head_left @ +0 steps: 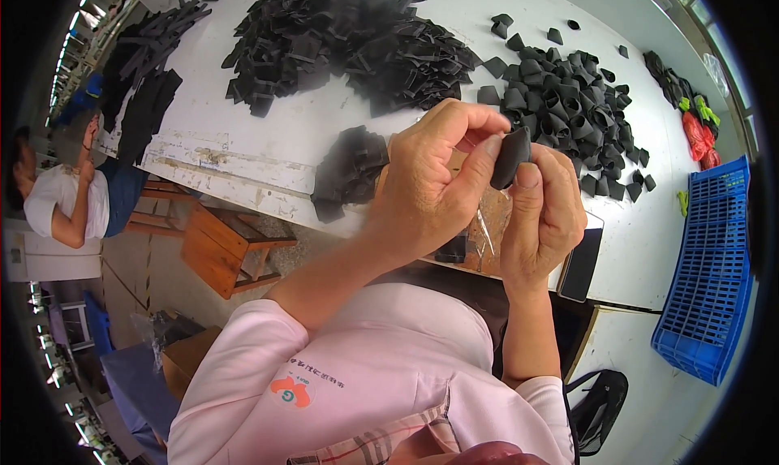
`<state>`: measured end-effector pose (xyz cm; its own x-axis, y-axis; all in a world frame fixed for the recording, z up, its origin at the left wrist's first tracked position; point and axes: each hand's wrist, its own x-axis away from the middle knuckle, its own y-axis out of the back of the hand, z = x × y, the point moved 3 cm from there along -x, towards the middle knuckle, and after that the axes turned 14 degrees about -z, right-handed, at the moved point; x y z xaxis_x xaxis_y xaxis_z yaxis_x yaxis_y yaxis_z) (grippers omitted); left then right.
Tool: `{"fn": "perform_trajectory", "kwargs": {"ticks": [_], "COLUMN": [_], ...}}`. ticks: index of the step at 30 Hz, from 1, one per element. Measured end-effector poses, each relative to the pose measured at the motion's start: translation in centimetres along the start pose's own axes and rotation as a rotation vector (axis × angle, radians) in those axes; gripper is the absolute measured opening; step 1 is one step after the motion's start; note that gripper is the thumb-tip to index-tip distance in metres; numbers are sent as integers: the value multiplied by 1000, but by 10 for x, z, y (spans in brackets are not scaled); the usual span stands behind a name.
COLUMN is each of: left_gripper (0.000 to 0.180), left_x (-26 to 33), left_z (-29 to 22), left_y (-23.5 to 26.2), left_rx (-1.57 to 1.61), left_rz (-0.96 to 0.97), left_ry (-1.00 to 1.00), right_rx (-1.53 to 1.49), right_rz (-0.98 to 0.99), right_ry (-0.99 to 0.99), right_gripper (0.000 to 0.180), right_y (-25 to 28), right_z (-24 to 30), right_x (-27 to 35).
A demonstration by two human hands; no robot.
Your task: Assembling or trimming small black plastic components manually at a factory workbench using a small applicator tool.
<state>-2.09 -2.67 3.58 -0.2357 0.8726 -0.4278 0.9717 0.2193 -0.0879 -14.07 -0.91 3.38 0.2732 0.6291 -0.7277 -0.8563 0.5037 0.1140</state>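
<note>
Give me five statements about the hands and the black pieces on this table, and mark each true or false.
1. Both hands pinch one black piece. True.
2. The left hand rests flat on the table. False: it is raised, gripping the piece.
3. A blue crate stands to the person's right. True.
4. The crate is red. False: blue.
5. The right hand is empty. False: its fingers hold the piece.

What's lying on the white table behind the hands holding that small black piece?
Behind the black piece, the white table carries a flat-cut black pile and a folded-piece pile. The hands cover the tabletop directly beneath them.
</note>
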Motion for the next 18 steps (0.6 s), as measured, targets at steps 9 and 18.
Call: {"fn": "perform_trajectory", "kwargs": {"ticks": [9, 18], "left_gripper": [10, 11], "left_x": [-14, 0], "left_z": [3, 27], "left_y": [7, 12], "left_rx": [166, 765], "left_rz": [223, -91], "left_ry": [52, 470], "right_rx": [-104, 133], "right_rz": [168, 111], "right_ry": [-99, 100], "right_gripper": [21, 15], "right_y": [3, -5], "right_z": [-1, 9], "right_x": [-12, -13]}}
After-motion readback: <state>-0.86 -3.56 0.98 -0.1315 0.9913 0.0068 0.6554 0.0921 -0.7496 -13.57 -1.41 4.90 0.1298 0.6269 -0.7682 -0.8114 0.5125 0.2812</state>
